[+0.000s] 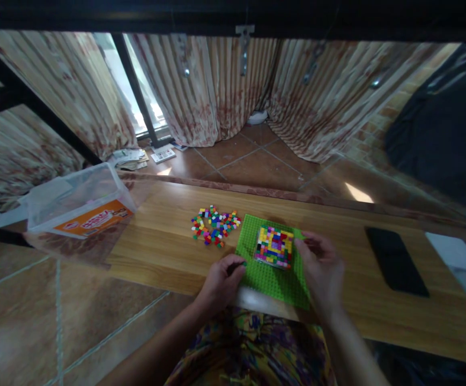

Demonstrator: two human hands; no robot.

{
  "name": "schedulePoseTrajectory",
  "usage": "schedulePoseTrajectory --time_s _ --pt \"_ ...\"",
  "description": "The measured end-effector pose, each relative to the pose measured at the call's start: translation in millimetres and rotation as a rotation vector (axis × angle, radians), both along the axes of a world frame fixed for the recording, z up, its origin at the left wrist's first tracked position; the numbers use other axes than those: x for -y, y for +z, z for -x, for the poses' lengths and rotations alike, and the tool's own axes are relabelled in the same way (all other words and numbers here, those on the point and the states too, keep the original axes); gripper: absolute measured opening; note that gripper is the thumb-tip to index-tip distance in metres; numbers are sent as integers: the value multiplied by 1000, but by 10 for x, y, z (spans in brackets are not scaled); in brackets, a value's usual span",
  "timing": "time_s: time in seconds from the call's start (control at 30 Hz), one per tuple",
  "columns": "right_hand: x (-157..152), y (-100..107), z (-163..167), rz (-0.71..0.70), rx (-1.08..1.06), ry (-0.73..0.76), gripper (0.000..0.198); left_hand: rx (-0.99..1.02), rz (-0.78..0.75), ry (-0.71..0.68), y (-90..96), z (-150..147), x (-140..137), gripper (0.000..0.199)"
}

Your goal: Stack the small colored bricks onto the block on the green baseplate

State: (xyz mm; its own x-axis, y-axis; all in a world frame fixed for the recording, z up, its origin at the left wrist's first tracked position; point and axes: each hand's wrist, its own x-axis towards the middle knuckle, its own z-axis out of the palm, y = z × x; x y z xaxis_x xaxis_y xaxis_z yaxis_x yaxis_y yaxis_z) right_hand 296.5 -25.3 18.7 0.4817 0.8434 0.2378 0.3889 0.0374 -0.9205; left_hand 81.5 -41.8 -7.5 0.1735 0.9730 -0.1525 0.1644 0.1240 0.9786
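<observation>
A green studded baseplate lies on the wooden table. On it stands a square, layered build of multicoloured toy bricks. My left hand is at the plate's left edge, thumb and forefinger pinched on a small dark green brick. At the right side of the build is my right hand, its thumb tip close to or touching the bricks. Its fingers are curled, and whatever they hold is hidden. Left of the plate, a pile of loose small bricks is spread on the wood.
A clear plastic box with an orange label sits at the table's left end. To the right lie a black flat slab and a white sheet. Beyond the table are a tiled floor and curtains. A dark bar crosses the top.
</observation>
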Motion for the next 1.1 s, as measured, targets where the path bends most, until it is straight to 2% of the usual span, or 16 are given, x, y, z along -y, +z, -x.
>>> schedulePoseTrajectory --time_s 0.07,0.17,0.27,0.33,0.47,0.6,0.8,1.1 --pt "144 143 153 -4 66 -13 24 29 11 3 4 21 25 15" --pt "323 298 465 -16 200 261 13 59 33 7 34 112 66 16" --pt "383 252 782 -13 268 488 13 -13 17 71 89 302 88 17" --pt "351 125 950 -11 308 563 13 -122 -15 137 133 462 83 16" --pt "171 -129 1152 -3 427 568 15 -325 -106 205 191 738 16 15" --pt "-33 -216 1243 44 518 521 15 -526 -225 215 154 848 -116 13" --pt "-189 -233 1322 116 607 561 14 -713 -371 205 26 795 -280 14" --pt "-257 -286 1304 86 578 565 15 -798 -394 228 -5 694 -294 25"
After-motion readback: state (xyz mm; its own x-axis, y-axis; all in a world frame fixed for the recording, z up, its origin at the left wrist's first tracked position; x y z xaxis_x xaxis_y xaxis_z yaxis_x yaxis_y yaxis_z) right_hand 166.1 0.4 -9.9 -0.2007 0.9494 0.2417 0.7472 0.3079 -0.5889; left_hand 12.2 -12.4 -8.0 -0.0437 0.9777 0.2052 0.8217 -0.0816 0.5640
